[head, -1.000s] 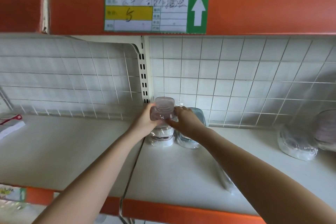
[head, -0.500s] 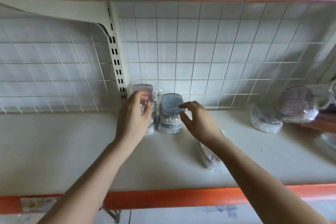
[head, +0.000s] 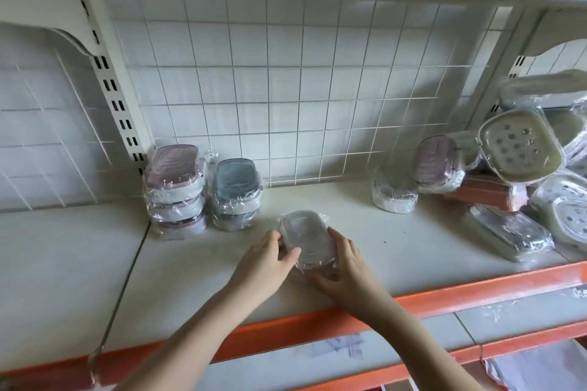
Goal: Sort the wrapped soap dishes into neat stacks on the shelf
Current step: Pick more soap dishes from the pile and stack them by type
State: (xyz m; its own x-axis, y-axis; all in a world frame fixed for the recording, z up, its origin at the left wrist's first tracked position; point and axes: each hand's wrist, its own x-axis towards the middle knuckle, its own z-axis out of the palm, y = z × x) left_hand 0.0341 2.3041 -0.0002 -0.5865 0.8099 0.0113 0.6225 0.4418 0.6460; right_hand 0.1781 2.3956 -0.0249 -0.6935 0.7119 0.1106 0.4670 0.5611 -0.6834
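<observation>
White wire mesh [head: 286, 98] backs the shelf [head: 197, 273], where a pink stack [head: 174, 190] and a blue stack [head: 236, 195] stand side by side at the back left. Near the front edge, the left hand [head: 263, 259] and right hand [head: 344, 267] each grasp a side of one clear wrapped soap dish [head: 306, 238]; loose wrapped dishes [head: 521, 155] lie heaped at far right

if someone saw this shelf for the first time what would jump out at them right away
Both hands, left hand and right hand, grip a clear wrapped soap dish at the front middle of the shelf. Behind them, by the wire grid, stand a pink stack and a shorter blue stack. At far right lies a jumbled pile of wrapped dishes.
</observation>
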